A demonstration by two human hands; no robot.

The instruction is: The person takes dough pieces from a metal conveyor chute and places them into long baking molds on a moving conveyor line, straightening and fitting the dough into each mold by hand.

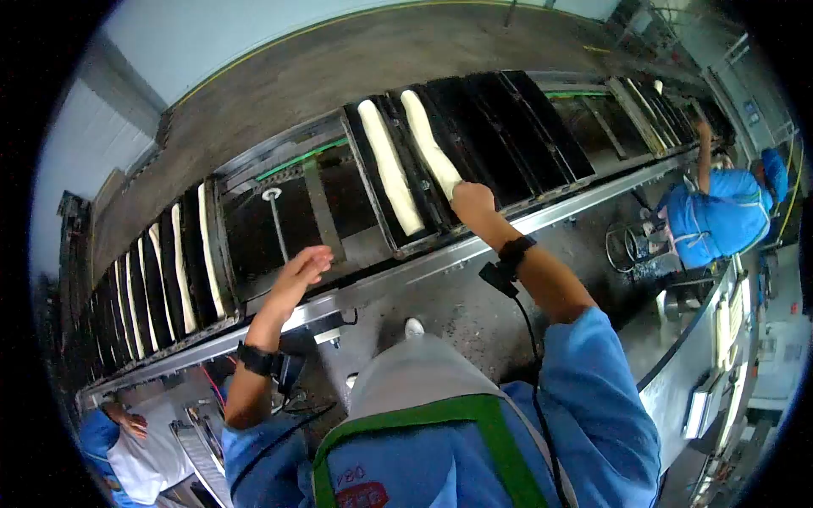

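Note:
A black baguette pan [508, 135] with several long channels lies across the conveyor in front of me. One long pale dough strip [389, 165] fills its leftmost channel. Beside it, a second dough strip [428, 144] bends toward me, and my right hand [474, 203] is closed at its near end; the fingertips are hidden beneath the hand. My left hand [306, 267] hovers empty over the near rail, left of the pan, its fingers stretched out.
The metal conveyor rail [542, 218] runs between me and the pan. Further left sits another pan [190, 254] with several dough strips. At right a co-worker in blue [716, 216] reaches to a far pan [656, 114]; another person [144, 449] is at lower left.

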